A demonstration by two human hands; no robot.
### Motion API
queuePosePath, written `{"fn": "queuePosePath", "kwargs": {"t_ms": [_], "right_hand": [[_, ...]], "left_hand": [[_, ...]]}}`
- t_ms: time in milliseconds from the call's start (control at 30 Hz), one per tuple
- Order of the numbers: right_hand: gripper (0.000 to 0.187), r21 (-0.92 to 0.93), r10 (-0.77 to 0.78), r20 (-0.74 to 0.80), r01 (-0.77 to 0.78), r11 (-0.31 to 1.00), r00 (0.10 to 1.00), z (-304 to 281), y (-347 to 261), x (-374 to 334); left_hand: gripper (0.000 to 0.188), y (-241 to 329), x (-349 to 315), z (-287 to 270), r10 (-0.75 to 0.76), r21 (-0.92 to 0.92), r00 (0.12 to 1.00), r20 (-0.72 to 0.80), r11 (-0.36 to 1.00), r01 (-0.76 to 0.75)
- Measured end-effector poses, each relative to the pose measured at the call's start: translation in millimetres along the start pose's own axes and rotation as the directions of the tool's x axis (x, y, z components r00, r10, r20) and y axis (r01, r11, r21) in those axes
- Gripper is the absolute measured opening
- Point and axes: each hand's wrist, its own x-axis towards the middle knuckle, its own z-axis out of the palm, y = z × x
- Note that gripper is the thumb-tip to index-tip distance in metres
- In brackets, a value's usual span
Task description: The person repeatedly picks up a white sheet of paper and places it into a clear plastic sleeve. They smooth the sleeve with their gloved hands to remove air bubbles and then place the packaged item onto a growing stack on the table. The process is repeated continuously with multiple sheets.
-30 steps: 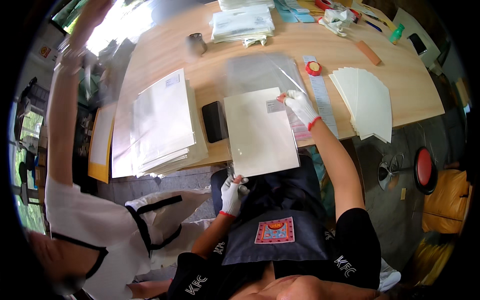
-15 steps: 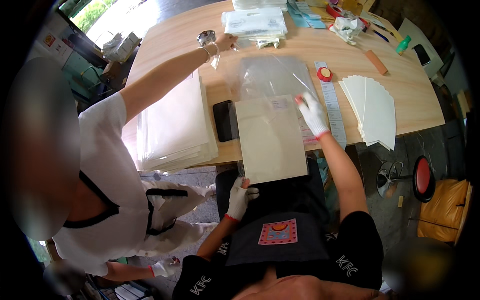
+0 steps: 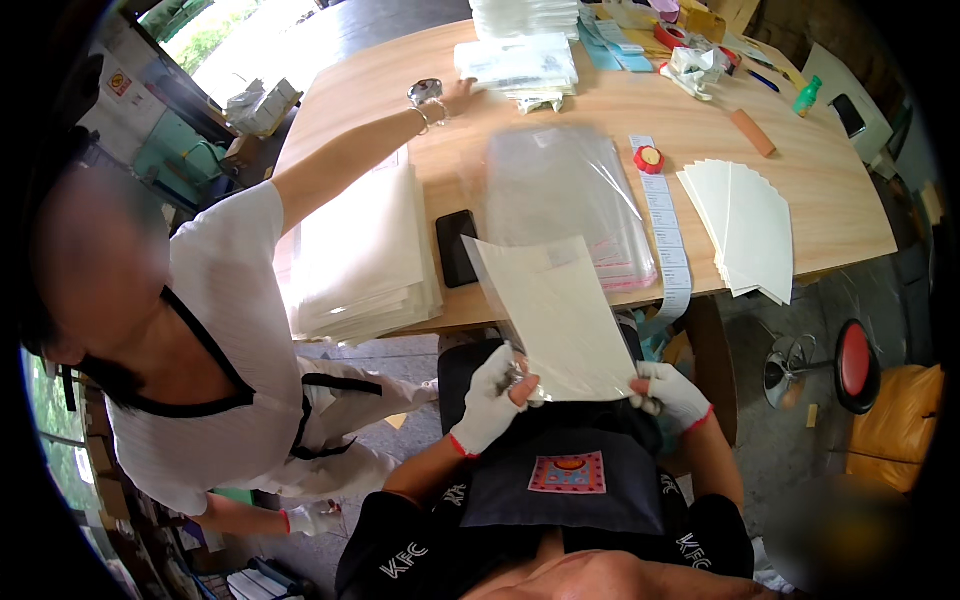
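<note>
Cream card [image 3: 575,330]'s inside a shiny clear sleeve [image 3: 487,275], tilted above the lap by the table [image 3: 840,210] edge. Left hand [image 3: 488,402] is curled, pinching the sleeve's bottom-left corner; right hand [image 3: 675,394] pinches bottom-right, some fingertips hidden. Card's plain, pale label [image 3: 562,258] up top, too blurry to read tbh.

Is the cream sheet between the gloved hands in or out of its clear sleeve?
In, as far as shows: the clear sleeve extends past the left edge of the cream sheet, with a plastic gloss along the bottom.
</note>
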Motion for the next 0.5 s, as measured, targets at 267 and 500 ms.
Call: {"fn": "queuePosePath", "kwargs": {"t_ms": [267, 500], "right_hand": [[0.019, 0.182, 0.013, 0.175, -0.045, 0.982, 0.985, -2.3, -3.7, -38.2], [0.025, 0.058, -0.208, 0.204, 0.201, 0.978, 0.957, 44.0, -56.7, 64.5]], "left_hand": [[0.016, 73.3, -13.9, 32.2, 0.09, 0.231, 0.923, 0.374, 0.955, -0.186], [0.013, 110.3, -17.3, -20.8, 0.545, 0.508, 0.838, 0.022, 0.716, -0.479]]}}
